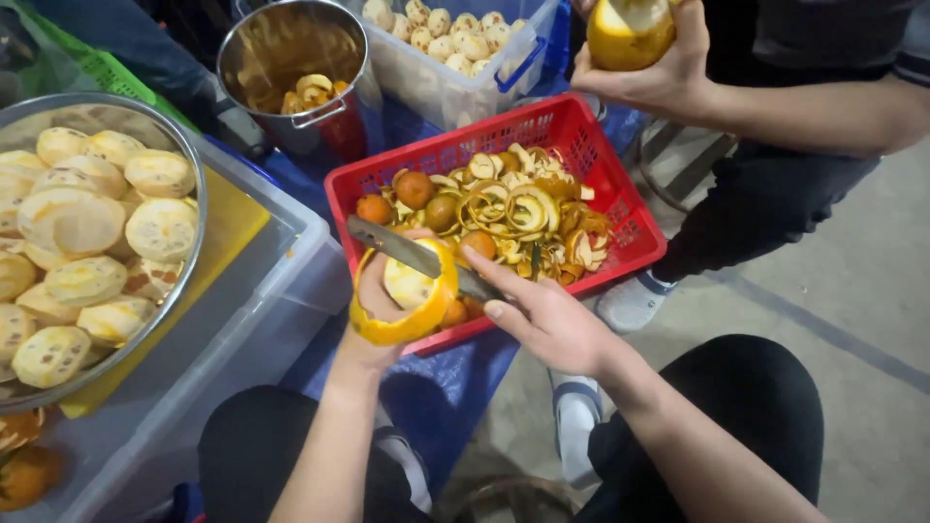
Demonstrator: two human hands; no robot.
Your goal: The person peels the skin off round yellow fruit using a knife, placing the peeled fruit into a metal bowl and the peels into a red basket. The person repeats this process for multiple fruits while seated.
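My left hand (366,315) cups a partly peeled orange (412,291), its pale flesh bared on top and a ring of orange peel hanging around it. My right hand (542,315) grips a knife (402,250), whose blade lies across the top of the fruit and points left. Both hands hover over the near edge of a red plastic basket (620,218) filled with curled peels and a few whole small oranges (415,189).
A wide metal bowl (189,247) of peeled fruit sits on a clear bin at left. At the back stand a steel pot (291,58) and a clear tub of peeled fruit (455,58). Another person's hands (659,73) hold an orange at the upper right.
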